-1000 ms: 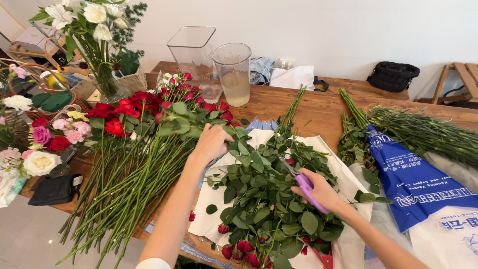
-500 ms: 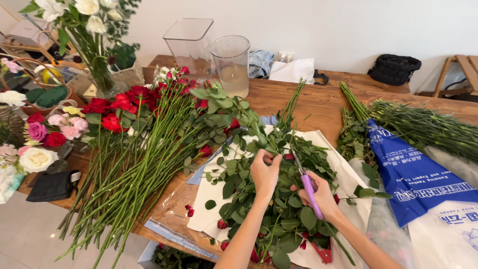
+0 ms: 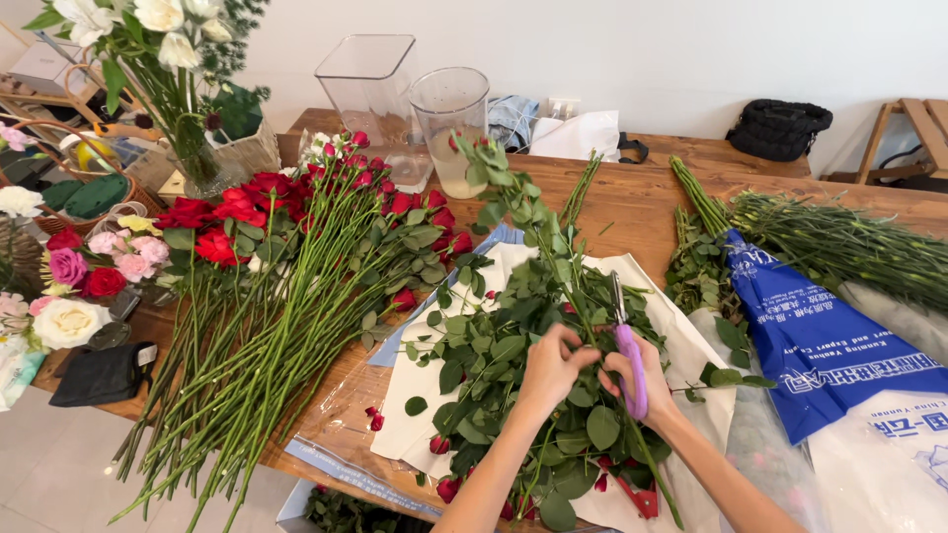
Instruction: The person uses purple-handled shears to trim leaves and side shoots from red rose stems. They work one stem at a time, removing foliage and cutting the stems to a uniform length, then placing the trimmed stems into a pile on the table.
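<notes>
My left hand (image 3: 548,370) grips a leafy rose stem (image 3: 513,212) that rises up and away toward the clear vases. My right hand (image 3: 637,380) holds purple-handled scissors (image 3: 627,345), blades pointing up beside the stem. Both hands hover close together over a heap of cut leaves and red petals (image 3: 484,375) lying on white paper (image 3: 415,415). Left of the paper lies a long row of red roses (image 3: 286,257) with stems reaching to the near table edge.
Two clear vases (image 3: 415,109) stand at the back of the wooden table (image 3: 642,202). A blue and white flower wrap (image 3: 820,336) and a bunch of green stems (image 3: 839,237) lie at right. Mixed bouquets (image 3: 69,266) and a white-flower arrangement (image 3: 168,49) crowd the left. A black bag (image 3: 780,128) sits far back.
My left hand left the rose row, came over to the leaf heap and took hold of a stem, which now stands lifted. The right hand with the scissors closed in beside it.
</notes>
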